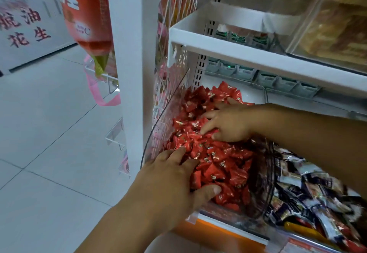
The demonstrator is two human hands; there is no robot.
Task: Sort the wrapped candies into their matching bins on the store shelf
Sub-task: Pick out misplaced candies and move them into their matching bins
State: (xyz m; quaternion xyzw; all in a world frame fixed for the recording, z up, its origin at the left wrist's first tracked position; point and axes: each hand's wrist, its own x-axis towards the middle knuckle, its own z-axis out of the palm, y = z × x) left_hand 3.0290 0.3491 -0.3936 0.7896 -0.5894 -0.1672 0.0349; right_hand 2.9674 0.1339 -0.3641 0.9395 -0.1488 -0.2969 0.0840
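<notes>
Filling the clear bin (164, 125) at the left end of the lower shelf, the red wrapped candies (218, 165) lie in a loose heap that rises toward the back. Both of your hands are in this bin. Your left hand (170, 181) lies palm down on the front of the heap, fingers straight and spread, with the thumb pressing the candies near the front lip; it grips nothing. Your right hand (228, 125) reaches across from the right and rests on the middle of the heap, fingers splayed and only slightly bent, flat on the wrappers rather than curled round any one of them.

Just right of the red heap, a curved clear divider (266, 173) separates it from the neighbouring bin, which holds dark blue and white wrapped candies (309, 193). Your right forearm passes above that divider. An orange strip (208, 231) runs under the front edge of the bins.

Above, a white shelf (258, 54) carries green packets (238, 38) and a clear container (333, 30) of brown goods. Grey-green boxes (266, 77) line the back beneath it.

To the left stands a white post (133, 54), with a red bag (87, 14) and a pink ribbon (107, 101) hanging beside it, over a pale tiled floor (49, 133).
</notes>
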